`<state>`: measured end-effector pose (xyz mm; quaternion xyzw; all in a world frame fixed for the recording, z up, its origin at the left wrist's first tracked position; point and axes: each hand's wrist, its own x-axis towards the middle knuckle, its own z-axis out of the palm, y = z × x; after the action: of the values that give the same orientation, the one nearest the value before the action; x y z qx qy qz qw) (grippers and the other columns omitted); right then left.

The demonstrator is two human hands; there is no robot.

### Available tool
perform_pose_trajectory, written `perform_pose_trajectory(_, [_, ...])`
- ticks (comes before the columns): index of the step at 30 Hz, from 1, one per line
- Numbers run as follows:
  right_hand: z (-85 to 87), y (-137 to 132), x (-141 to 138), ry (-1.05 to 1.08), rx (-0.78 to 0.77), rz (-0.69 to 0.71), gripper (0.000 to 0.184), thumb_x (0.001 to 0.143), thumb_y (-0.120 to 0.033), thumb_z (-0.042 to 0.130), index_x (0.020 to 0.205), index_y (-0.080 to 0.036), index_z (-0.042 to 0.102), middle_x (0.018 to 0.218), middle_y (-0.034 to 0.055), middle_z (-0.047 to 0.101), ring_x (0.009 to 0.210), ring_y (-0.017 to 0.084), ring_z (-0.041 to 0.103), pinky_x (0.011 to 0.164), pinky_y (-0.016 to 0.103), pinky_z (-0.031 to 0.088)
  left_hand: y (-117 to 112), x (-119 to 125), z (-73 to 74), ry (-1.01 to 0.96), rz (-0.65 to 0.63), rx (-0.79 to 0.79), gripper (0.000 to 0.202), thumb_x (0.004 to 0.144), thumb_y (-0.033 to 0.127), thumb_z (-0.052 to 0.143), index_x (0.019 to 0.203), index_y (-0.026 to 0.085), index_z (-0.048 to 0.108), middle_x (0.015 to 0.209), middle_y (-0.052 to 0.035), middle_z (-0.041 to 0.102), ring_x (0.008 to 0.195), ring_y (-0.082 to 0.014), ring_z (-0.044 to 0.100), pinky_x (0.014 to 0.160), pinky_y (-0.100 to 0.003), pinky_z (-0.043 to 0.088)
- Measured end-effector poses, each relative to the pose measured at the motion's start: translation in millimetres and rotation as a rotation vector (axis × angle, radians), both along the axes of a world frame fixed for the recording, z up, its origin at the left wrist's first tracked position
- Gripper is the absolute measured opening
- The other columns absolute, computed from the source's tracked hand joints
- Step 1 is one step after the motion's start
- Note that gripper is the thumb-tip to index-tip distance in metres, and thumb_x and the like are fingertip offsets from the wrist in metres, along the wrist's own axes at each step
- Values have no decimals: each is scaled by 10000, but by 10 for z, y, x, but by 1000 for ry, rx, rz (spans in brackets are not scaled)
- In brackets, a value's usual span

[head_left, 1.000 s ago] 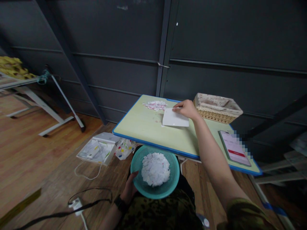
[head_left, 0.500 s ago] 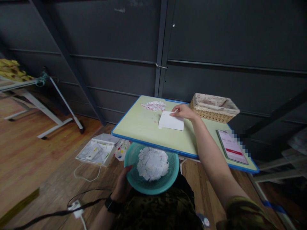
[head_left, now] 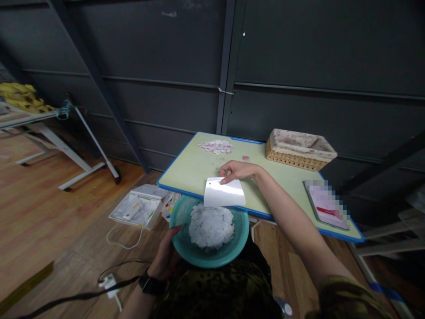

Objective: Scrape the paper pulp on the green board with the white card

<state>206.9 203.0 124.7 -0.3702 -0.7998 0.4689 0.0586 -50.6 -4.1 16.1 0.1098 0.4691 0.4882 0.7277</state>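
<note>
My left hand [head_left: 168,256] grips the rim of a teal basket-like bowl [head_left: 237,239], held just below the near edge of the green table [head_left: 192,166]. The bowl holds a heap of white paper scraps [head_left: 210,225]. My right hand [head_left: 236,171] pinches a white card [head_left: 224,193] by its top edge. The card hangs over the table's near edge, above the bowl. A small pile of white and pink scraps [head_left: 216,146] lies at the table's far side, with a single pink bit [head_left: 245,158] near it.
A wicker basket with cloth lining [head_left: 299,149] stands at the table's back right. A phone [head_left: 327,204] lies near the right edge. On the wooden floor lie an open white box [head_left: 137,207], cables and a plug [head_left: 109,282]. A white frame stand [head_left: 79,146] is at left.
My right hand has dragged the white card from the middle of the table to its near edge, over the bowl. The bowl has shifted slightly left under the edge.
</note>
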Motion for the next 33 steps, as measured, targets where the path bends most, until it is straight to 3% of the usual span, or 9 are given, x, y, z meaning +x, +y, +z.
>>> perform_pose_trajectory(2, [11,5,2,89,-2,-37,429,598,-481,771,820,-133,657,605,-15,609,556,102,506,523,213,335,1,-3,27,-13,-5,11,321,794,236,637,1091,130,697,901,-63,792,973,-281,710,911,-395,529])
perform_pose_trajectory(4, [24,83,101,217,90,-214,464,602,-501,757,866,-130,665,640,1,628,565,111,516,518,221,348,4,0,57,-16,4,9,346,798,222,627,1125,123,681,948,-71,788,969,-277,711,916,-391,528])
perform_pose_trajectory(7, [18,290,383,370,392,-655,506,655,-522,695,957,-116,683,741,53,675,611,143,557,528,246,381,11,9,81,-7,45,-12,359,804,205,610,1144,104,667,961,-84,785,947,-278,717,919,-397,528])
perform_pose_trajectory(9, [-9,416,574,361,611,-892,476,700,-508,654,955,-110,703,792,88,700,648,166,583,558,267,409,18,10,67,-22,57,-9,356,800,195,610,1136,91,667,958,-94,784,952,-283,716,926,-401,525])
perform_pose_trajectory(12, [-56,486,704,231,855,-1040,427,782,-473,590,978,-119,727,896,123,728,743,206,636,658,305,454,26,-2,13,-41,50,8,347,794,198,624,1120,91,675,965,-99,783,969,-287,710,936,-398,520])
perform_pose_trajectory(16, [-83,381,517,-79,1019,-910,382,860,-454,533,1039,-186,738,995,108,736,875,237,664,751,313,446,20,-20,-41,-40,38,23,328,794,189,630,1104,96,682,968,-97,783,989,-287,704,938,-393,520])
perform_pose_trajectory(21, [-126,283,205,-389,1075,-737,379,914,-463,459,1135,-274,702,992,73,742,871,239,662,706,289,398,-11,15,3,-81,16,-41,333,798,184,627,1113,88,675,934,-97,788,971,-293,709,924,-404,524])
perform_pose_trajectory(28, [-241,332,146,-440,1050,-640,372,925,-420,443,1175,-281,682,1024,68,738,888,225,658,711,277,390,-42,99,112,-48,0,-100,310,809,188,619,1087,63,680,757,-89,784,783,-275,740,882,-410,539])
perform_pose_trajectory(33, [-194,304,172,-423,1045,-559,370,907,-431,475,1138,-254,703,1007,79,739,904,221,660,739,273,399,-39,94,50,-19,20,-100,362,808,183,617,1152,77,654,805,-95,788,790,-278,739,899,-425,532])
